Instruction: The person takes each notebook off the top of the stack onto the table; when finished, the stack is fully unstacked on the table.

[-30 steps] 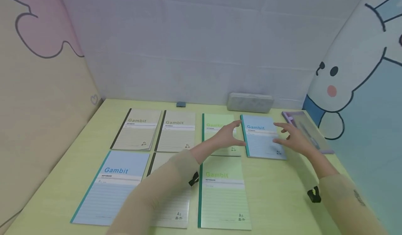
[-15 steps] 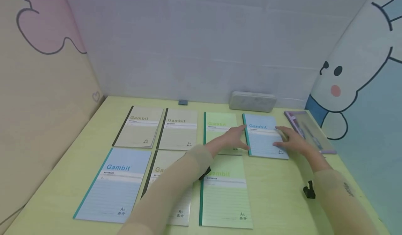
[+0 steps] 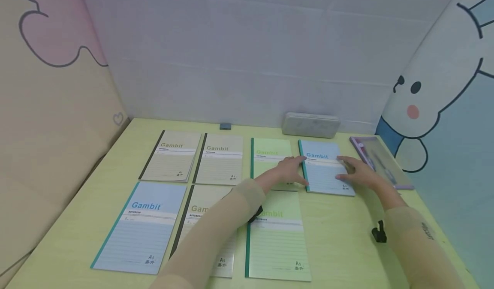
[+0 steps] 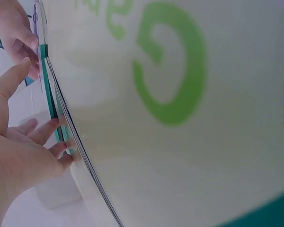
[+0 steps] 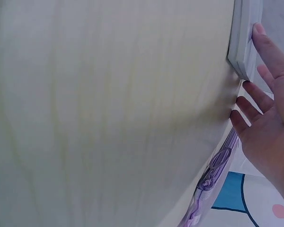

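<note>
A blue Gambit notebook (image 3: 326, 175) with a teal spine lies at the back right of the table, between my two hands. My left hand (image 3: 290, 170) is at its spine, thumb and fingers spread apart along that edge and partly over a green notebook (image 3: 270, 145). In the left wrist view, the left fingertips reach down beside the teal spine. At the notebook's opposite edge is my right hand (image 3: 359, 172), also spread. The right wrist view has its thumb (image 5: 259, 29) against the notebook's pages, while the other fingers come down beside the corner on the tabletop.
Two grey notebooks (image 3: 175, 160) stand in the back row at left. In front lie another blue notebook (image 3: 135, 233), a grey one (image 3: 227, 250) and a larger-looking green one (image 3: 278, 248). A grey case (image 3: 310, 125), a small dark block (image 3: 225, 126) and a purple-edged pouch (image 3: 386, 164) line the back and right.
Both hands have come in closer to the blue notebook, the left reaching its spine and the right its far edge. The notebook has barely moved. The head view has shifted slightly.
</note>
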`<state>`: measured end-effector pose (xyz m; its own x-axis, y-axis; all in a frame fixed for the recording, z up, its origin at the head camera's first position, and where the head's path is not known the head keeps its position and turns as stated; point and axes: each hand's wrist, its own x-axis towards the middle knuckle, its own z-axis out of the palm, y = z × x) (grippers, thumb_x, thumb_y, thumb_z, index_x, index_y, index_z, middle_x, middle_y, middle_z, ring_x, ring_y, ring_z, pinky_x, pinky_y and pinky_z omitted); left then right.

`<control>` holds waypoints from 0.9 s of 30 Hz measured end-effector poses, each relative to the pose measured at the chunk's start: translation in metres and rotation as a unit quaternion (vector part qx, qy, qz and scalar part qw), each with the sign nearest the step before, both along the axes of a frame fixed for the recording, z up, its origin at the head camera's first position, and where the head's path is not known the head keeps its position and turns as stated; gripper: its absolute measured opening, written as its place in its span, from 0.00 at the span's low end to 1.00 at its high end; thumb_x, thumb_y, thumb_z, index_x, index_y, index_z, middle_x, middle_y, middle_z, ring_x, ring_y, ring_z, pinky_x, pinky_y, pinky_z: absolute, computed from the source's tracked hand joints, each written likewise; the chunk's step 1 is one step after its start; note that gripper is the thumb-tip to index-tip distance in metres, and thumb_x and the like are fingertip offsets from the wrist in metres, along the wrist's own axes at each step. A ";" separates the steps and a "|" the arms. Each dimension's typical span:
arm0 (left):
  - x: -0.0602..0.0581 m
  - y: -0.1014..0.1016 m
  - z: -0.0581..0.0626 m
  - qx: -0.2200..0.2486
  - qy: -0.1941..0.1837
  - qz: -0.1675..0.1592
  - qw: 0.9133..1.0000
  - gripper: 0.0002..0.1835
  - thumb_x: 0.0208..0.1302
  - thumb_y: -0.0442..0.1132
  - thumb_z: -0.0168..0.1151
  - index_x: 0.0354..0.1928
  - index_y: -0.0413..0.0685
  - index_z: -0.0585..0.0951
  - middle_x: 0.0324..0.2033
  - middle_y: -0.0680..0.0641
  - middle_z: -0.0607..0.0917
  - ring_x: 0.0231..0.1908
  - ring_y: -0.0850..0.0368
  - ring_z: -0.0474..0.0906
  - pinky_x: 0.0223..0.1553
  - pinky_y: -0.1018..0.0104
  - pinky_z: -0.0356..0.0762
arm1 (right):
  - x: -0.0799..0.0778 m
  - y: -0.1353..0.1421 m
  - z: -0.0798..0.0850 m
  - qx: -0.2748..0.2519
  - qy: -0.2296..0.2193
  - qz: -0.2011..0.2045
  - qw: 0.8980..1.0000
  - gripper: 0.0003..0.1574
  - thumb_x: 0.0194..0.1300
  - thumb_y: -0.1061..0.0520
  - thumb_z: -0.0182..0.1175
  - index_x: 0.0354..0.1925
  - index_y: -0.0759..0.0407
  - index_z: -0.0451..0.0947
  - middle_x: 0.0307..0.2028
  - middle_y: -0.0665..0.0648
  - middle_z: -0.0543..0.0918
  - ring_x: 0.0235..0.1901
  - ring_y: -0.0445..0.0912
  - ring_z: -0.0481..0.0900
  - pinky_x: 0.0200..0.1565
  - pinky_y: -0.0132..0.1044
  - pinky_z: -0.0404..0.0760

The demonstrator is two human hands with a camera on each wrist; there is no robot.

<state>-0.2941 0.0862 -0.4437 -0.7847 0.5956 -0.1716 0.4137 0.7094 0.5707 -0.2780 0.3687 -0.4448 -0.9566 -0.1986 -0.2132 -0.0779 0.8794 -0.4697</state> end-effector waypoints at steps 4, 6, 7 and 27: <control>0.000 -0.001 -0.001 0.028 -0.003 -0.001 1.000 0.48 0.53 0.55 0.69 0.73 0.57 0.55 0.68 0.51 0.65 0.68 0.49 0.58 0.65 0.55 0.60 | 0.000 -0.001 0.001 -0.002 -0.006 -0.005 1.000 0.57 0.54 0.33 0.63 0.71 0.59 0.53 0.70 0.72 0.51 0.68 0.69 0.45 0.64 0.66 0.48; 0.000 -0.001 -0.002 0.057 -0.010 0.003 0.998 0.48 0.54 0.52 0.70 0.73 0.57 0.55 0.67 0.50 0.67 0.65 0.50 0.63 0.61 0.58 0.67 | 0.001 -0.001 0.002 -0.011 -0.007 -0.008 1.000 0.57 0.55 0.34 0.64 0.72 0.59 0.52 0.69 0.73 0.51 0.67 0.71 0.47 0.63 0.67 0.49; 0.000 0.000 -0.002 0.074 -0.017 0.005 0.997 0.48 0.54 0.51 0.70 0.73 0.57 0.55 0.66 0.49 0.67 0.64 0.50 0.65 0.59 0.60 0.68 | 0.001 -0.001 0.002 -0.017 -0.005 -0.009 1.000 0.57 0.55 0.36 0.64 0.72 0.59 0.52 0.69 0.73 0.52 0.67 0.71 0.49 0.62 0.67 0.51; 0.005 0.013 0.001 0.267 -0.126 0.142 0.945 0.48 0.45 0.31 0.75 0.69 0.54 0.62 0.61 0.44 0.72 0.30 0.61 0.77 0.36 0.69 0.76 | 0.010 0.003 0.021 -0.181 0.014 -0.035 0.983 0.44 0.63 0.60 0.61 0.72 0.58 0.51 0.69 0.66 0.54 0.54 0.58 0.68 0.41 0.21 0.72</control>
